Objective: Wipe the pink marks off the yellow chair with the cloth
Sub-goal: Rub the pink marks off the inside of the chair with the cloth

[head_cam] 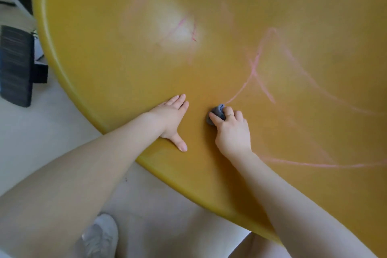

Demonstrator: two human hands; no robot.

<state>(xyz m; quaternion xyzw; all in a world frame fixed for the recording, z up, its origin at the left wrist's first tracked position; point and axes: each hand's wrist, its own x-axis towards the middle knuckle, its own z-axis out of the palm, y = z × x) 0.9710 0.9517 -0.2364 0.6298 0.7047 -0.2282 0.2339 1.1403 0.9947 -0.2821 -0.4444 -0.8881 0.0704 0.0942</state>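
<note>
Right hand (231, 130) bunches the cloth (216, 113) on the yellow chair (125, 69), pink marks (254, 69) at 1 o'clock; left hand (172, 116) flat (fingers straight).

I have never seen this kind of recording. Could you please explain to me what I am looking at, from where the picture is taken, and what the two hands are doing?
There is no machine here. A person wears one wide camera on the head, so the single picture looks down along both bare arms.

The large smooth yellow plastic chair surface fills most of the view. On it are thin pink scribbled lines, mostly on the right side, with fainter ones near the bright glare.

The left hand lies flat on the chair with straight fingers, near its rim. The right hand pinches a small crumpled grey-blue cloth and presses it on the chair, at the lower end of one pink line.

Below the rim you see pale floor and a white shoe.
</note>
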